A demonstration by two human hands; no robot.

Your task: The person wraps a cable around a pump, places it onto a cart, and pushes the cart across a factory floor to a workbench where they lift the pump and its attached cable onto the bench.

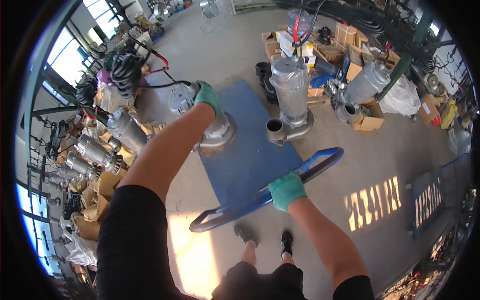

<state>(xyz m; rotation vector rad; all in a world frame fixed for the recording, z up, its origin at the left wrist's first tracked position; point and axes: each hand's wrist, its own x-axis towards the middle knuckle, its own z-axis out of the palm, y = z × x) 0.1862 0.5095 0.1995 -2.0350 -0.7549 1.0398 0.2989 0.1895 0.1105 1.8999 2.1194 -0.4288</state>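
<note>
My left hand [208, 98], in a green glove, reaches forward and is closed on the top of a silver submersible pump [218, 129]. That pump stands upright at the left side of the blue platform of a hand trolley [240, 125]; my forearm hides part of it. A black cable runs left from its top. My right hand [287, 191], also gloved in green, is wrapped round the trolley's blue push handle [325, 163], close to me. Just right of the platform stands another silver pump [290, 90] with a round outlet opening, and neither hand touches it.
More pumps [125, 130] hang or stand in a row at left, above brown paper wrapping [90, 215]. Coiled black cable [126, 72] hangs there. Cardboard boxes [345, 35] and another pump [367, 82] crowd the right. A second blue trolley [427, 202] stands at far right.
</note>
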